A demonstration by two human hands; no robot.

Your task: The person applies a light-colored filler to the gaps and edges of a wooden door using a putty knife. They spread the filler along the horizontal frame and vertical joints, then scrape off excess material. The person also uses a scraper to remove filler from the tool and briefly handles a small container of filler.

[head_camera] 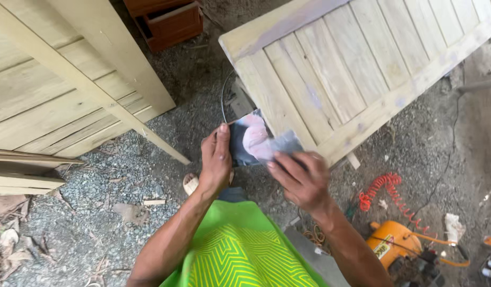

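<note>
My left hand (215, 158) and my right hand (301, 178) both hold a worn sheet of dark sandpaper (258, 141) with pale pinkish patches, stretched between them in front of my body. The left thumb and fingers pinch its left edge; the right fingers press on its lower right corner. The sheet lies just before the near corner of a pale slatted wooden door panel (357, 69), which runs up to the right.
A second slatted wooden panel (59, 90) stands at the left over gravel ground (123, 180). An orange air compressor (394, 242) with a red coiled hose (386, 188) sits at the lower right. A reddish wooden box (168, 24) is at the top.
</note>
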